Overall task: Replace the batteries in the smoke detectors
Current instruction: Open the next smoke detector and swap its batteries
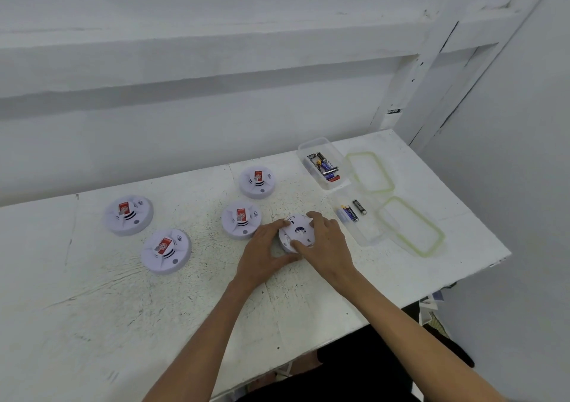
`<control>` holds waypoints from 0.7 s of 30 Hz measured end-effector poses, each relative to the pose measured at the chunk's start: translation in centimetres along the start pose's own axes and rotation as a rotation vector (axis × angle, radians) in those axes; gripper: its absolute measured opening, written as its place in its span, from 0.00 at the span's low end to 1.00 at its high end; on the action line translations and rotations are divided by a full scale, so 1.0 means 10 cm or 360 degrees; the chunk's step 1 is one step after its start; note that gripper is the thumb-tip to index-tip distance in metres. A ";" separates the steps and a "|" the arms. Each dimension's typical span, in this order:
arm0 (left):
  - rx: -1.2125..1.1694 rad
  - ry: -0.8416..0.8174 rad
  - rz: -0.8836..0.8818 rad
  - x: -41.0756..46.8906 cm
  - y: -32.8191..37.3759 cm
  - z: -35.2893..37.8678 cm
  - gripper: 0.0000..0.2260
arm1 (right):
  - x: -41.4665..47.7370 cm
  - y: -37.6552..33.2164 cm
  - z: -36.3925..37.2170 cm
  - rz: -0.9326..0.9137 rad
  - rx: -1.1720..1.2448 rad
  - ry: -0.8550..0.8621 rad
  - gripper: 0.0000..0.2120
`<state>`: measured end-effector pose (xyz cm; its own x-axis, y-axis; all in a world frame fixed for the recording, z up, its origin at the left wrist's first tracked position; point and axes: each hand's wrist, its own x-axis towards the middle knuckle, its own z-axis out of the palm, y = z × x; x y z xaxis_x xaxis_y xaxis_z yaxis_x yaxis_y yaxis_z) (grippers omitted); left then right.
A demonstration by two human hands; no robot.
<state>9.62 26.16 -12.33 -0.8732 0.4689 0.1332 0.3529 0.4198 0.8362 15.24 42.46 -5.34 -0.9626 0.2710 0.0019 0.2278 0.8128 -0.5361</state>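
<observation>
A white round smoke detector [297, 231] lies back side up on the white table [185, 293], held from both sides. My left hand [262, 252] grips its left edge and my right hand [324, 241] covers its right edge with the thumb on its back. Several other detectors sit face up with red labels: one [241, 219] just left of my hands, one [257, 182] behind it, one [128, 215] at the far left, one [166, 251] in front of that. Loose batteries [351, 212] lie in a shallow clear container [367, 235] to the right.
A second clear box [311, 148] with several batteries stands at the back right. Two green-rimmed lids [371, 171] [411, 225] lie next to the containers. The table's right edge runs close behind the lids. A white wall rises behind the table.
</observation>
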 end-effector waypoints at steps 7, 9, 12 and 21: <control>0.0034 0.0001 0.0025 -0.01 0.01 -0.02 0.36 | -0.09 0.19 -0.06 0.0010 0.0251 -0.0012 0.34; 0.0036 -0.0008 0.0030 -0.01 0.00 -0.02 0.36 | -0.10 0.23 -0.06 0.0017 0.0260 -0.0021 0.33; 0.0041 -0.0004 0.0019 0.00 -0.01 -0.02 0.37 | -0.09 0.23 -0.04 0.0020 0.0256 -0.0034 0.34; 0.0008 0.0000 -0.0020 0.00 0.00 0.00 0.39 | -0.09 0.19 0.00 -0.0080 0.0160 0.0063 0.33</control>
<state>9.59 26.18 -12.28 -0.8775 0.4637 0.1225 0.3435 0.4295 0.8352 16.58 43.74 -6.33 -0.9654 0.2529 0.0634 0.1614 0.7707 -0.6163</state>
